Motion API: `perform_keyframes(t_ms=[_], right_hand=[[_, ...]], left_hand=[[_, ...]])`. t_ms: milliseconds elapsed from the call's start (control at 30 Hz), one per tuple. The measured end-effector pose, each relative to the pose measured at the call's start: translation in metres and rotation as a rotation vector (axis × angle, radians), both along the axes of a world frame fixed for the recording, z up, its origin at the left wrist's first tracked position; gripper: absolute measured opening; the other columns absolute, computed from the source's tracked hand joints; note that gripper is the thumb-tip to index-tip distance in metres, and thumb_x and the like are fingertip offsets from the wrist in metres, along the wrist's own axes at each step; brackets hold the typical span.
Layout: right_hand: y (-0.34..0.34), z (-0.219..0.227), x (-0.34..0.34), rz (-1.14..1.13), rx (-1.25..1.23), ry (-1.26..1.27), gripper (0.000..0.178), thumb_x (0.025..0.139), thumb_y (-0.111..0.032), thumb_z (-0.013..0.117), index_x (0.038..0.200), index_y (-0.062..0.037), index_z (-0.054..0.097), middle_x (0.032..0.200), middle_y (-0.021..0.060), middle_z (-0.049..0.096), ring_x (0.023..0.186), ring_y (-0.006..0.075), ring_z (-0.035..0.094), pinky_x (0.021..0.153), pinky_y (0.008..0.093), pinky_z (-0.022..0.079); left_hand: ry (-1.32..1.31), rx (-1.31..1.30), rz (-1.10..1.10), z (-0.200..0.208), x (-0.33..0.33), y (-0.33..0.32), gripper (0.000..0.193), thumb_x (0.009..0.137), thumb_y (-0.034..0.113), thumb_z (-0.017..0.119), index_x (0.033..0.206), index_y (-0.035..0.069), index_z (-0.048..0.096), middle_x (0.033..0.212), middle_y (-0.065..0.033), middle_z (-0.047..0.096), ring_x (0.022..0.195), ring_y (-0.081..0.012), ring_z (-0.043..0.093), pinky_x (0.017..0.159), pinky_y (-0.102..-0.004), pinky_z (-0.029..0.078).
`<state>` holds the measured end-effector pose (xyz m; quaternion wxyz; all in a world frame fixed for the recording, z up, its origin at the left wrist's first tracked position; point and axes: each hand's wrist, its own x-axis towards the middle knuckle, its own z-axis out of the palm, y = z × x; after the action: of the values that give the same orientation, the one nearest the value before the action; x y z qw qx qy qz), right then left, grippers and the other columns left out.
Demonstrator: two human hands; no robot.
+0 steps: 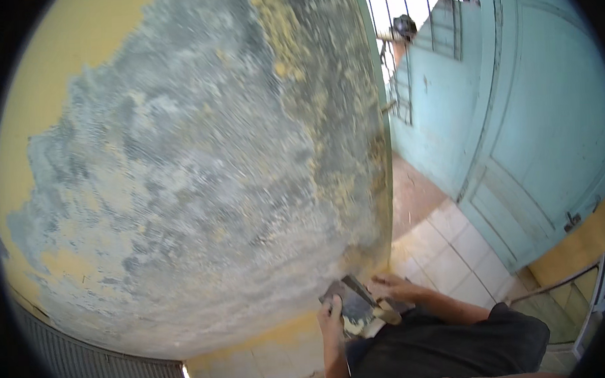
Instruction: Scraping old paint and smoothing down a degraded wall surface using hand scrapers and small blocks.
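Observation:
In front of my body, low in the view, my left hand (331, 314) is closed on the left edge of a dark, flat plate (353, 304) with pale smears on its lower part. My right hand (393, 290) comes in from the right, closed at the plate's right side around a narrow dark blade (358, 288); its handle is hidden. Under the right hand is a tan, curved piece (387, 313), too blurred to name. Both hands are close to the foot of a patchy wall (213, 159), whose grey and white surface is exposed between areas of yellow paint.
To the right, light blue door panels (546, 124) stand by a doorway with metal bars (430, 21). A person (402, 32) in dark headwear is outside. Pale floor tiles (448, 270) lie by the wall's edge. A ribbed grey panel (87, 357) is at lower left, a metal-framed item (594, 298) at lower right.

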<state>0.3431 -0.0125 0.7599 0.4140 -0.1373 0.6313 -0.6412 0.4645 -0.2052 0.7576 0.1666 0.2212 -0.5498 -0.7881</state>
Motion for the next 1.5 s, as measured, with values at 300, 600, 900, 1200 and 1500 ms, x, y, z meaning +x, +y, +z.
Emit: perform_keyframes(t_ms=[300,600,900,1200,1500], right_hand=[[-0.035,-0.055,0.01,0.39,-0.542,-0.724,0.047,0.109,-0.038,0.048,0.134,0.0008,0.057,0.128,0.0154,0.068,0.113,0.0245,0.067,0.101,0.0387,0.052],[-0.036,-0.068,0.006,0.347,-0.44,-0.93,0.047,0.107,-0.04,0.053,0.134,-0.0014,0.058,0.123,0.0135,0.07,0.107,0.0249,0.07,0.097,0.0408,0.057],[-0.016,-0.01,0.023,0.081,-0.406,-0.828,0.038,0.107,-0.042,0.054,0.118,-0.0077,0.066,0.102,0.0047,0.073,0.088,0.0172,0.071,0.078,0.0354,0.061],[-0.016,-0.037,0.021,0.209,-0.133,-0.555,0.035,0.104,-0.034,0.063,0.124,-0.0052,0.064,0.11,0.0028,0.071,0.093,0.0122,0.069,0.082,0.0287,0.058],[-0.023,-0.042,0.022,0.286,-0.042,-0.289,0.036,0.103,-0.036,0.065,0.121,-0.0056,0.066,0.111,-0.0001,0.07,0.1,0.0114,0.067,0.085,0.0279,0.056]], left_hand=[[0.089,0.124,0.085,-0.009,0.019,-0.001,0.024,0.103,0.021,0.067,0.081,0.011,0.066,0.078,0.0097,0.055,0.07,-0.002,0.043,0.062,-0.0228,0.032],[0.056,0.022,-0.013,-0.023,0.014,0.002,0.029,0.104,0.025,0.066,0.078,0.011,0.065,0.077,0.0111,0.053,0.071,-0.0024,0.04,0.062,-0.0233,0.03],[-0.103,-0.204,-0.037,-0.011,-0.005,0.021,0.036,0.103,0.033,0.067,0.075,0.011,0.062,0.066,0.0062,0.051,0.06,-0.006,0.042,0.054,-0.0274,0.03],[-0.316,-0.818,0.19,-0.006,0.001,0.037,0.048,0.09,0.045,0.077,0.077,-0.001,0.068,0.117,-0.034,0.057,0.114,-0.0461,0.049,0.101,-0.0524,0.038],[-0.314,-1.077,0.439,0.0,0.014,0.048,0.054,0.086,0.045,0.081,0.074,-0.005,0.065,0.111,-0.0333,0.057,0.117,-0.0464,0.048,0.103,-0.0523,0.037]])
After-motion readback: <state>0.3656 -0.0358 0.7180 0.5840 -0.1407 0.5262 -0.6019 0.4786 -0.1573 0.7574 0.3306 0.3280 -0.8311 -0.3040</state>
